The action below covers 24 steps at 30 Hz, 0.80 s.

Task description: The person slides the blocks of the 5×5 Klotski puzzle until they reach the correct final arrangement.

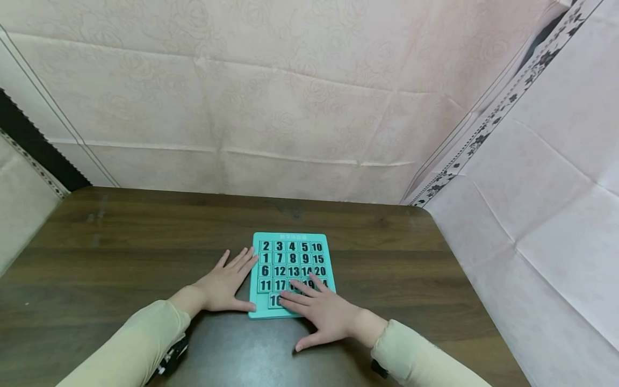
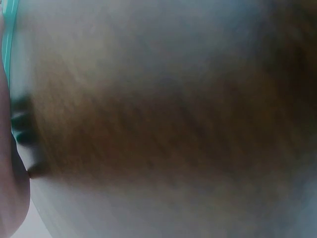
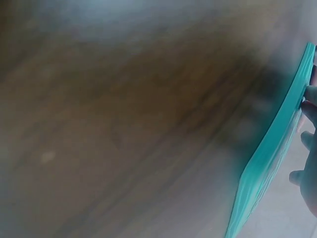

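A teal number puzzle board (image 1: 264, 313) with square numbered tiles lies flat on the table. My left hand (image 1: 223, 287), fingers straight and spread, touches the board's left edge with its fingertips and thumb tip. Over the lower right tiles my right hand (image 1: 329, 314) reaches with spread fingers, covering several numbers, its thumb off the board's near edge. The left wrist view shows part of the left hand (image 2: 12, 193) and a strip of teal edge (image 2: 7, 44). In the right wrist view the board's side (image 3: 270, 144) appears beside the right hand's fingers (image 3: 308, 141).
The brown wooden table (image 1: 159, 236) extends around the board, with a glossy reflection near its front. Pale patterned cloth (image 1: 300, 107) hangs behind it, and white cloth (image 1: 546, 215) hangs on the right. A dark strip (image 1: 36, 145) shows at the left.
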Available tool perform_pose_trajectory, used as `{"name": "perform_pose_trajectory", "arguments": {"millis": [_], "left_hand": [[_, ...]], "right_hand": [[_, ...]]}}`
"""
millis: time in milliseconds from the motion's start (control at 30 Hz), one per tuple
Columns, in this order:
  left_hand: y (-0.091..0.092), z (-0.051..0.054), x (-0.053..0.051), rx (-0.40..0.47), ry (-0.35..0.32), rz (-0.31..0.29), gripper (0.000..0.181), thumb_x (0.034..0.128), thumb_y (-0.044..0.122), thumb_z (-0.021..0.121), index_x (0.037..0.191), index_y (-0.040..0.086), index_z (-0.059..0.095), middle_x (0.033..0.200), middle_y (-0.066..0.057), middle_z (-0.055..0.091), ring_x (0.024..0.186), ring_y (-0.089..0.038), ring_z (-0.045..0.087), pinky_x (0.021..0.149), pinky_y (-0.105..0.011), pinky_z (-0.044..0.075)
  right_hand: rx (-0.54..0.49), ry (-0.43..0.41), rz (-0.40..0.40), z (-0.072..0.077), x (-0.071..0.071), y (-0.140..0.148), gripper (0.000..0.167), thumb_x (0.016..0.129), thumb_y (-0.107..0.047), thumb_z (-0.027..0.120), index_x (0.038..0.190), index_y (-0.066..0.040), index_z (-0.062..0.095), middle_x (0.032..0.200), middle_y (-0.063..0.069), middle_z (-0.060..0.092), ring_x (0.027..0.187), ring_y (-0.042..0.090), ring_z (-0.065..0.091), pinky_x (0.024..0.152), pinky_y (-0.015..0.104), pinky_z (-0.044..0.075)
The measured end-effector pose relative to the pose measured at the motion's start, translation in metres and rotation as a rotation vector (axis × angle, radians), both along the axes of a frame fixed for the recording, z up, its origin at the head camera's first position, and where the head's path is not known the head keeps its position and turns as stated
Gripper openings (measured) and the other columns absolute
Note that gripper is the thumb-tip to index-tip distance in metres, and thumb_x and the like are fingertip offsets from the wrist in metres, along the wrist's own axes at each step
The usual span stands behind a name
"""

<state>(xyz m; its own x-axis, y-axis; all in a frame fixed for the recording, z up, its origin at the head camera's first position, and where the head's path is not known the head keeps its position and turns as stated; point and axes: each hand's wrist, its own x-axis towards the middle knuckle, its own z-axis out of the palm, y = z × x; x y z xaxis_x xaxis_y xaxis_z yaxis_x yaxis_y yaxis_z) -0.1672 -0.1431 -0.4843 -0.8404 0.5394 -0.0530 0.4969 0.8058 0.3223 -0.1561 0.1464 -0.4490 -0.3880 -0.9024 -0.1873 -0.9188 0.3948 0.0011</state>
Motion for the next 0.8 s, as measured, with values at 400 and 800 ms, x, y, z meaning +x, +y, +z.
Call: {"name": "perform_pose_trajectory", "arguments": {"millis": [400, 800], "left_hand": [[0.000, 0.001, 0.000, -0.001, -0.015, -0.006, 0.109, 0.0748, 0.078, 0.047, 0.150, 0.005, 0.017, 0.158, -0.014, 0.008, 0.145, -0.033, 0.010, 0.112, -0.061, 0.006], [0.000, 0.001, 0.000, -0.006, -0.018, 0.009, 0.110, 0.0737, 0.080, 0.047, 0.150, 0.006, 0.016, 0.158, -0.012, 0.007, 0.146, -0.031, 0.010, 0.113, -0.060, 0.006]], "right_hand": [[0.032, 0.017, 0.029, -0.001, 0.002, -0.020, 0.087, 0.085, -0.072, 0.038, 0.152, -0.023, 0.013, 0.157, -0.008, 0.015, 0.147, 0.019, 0.010, 0.115, 0.055, 0.011], [-0.027, -0.019, -0.024, 0.005, -0.004, -0.013, 0.089, 0.085, -0.069, 0.043, 0.152, -0.020, 0.010, 0.158, -0.004, 0.014, 0.147, 0.022, 0.009, 0.115, 0.055, 0.012]]}}
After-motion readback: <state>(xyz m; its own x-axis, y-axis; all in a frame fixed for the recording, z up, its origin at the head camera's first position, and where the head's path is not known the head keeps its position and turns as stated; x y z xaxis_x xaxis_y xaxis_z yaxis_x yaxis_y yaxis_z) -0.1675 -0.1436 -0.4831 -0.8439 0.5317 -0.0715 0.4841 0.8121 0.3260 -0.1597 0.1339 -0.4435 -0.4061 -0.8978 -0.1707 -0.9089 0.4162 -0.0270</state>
